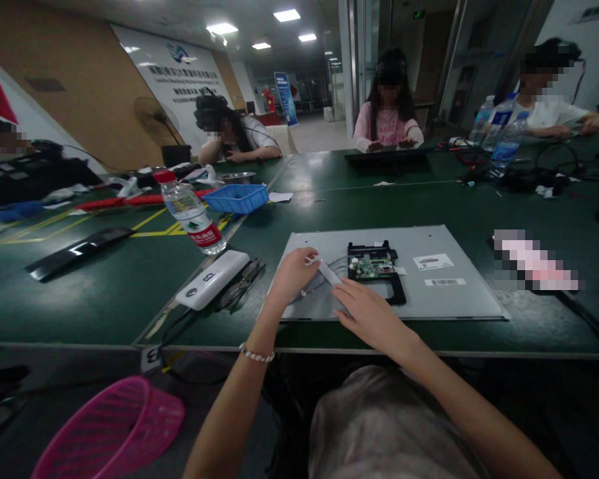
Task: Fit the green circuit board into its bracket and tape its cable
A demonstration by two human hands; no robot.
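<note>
A flat grey panel (459,293) lies on the green table in front of me. On its middle sits a black plastic frame (398,290) with a green circuit board (372,267). My left hand (295,269) is over the panel's left part, its fingers pinched on the upper end of a white strip (328,271). At the strip's lower end is my right hand (364,311), its fingertips pressed on it and its other fingers near the panel. Grey cables (337,264) run from the board to the left, partly under the strip and my hands.
Left of the panel are a white power bank (214,279), glasses (240,285), a water bottle (192,216) and a blue tray (237,198). A phone (536,263) lies to the right. A pink basket (114,426) stands below the table edge. Several people sit around.
</note>
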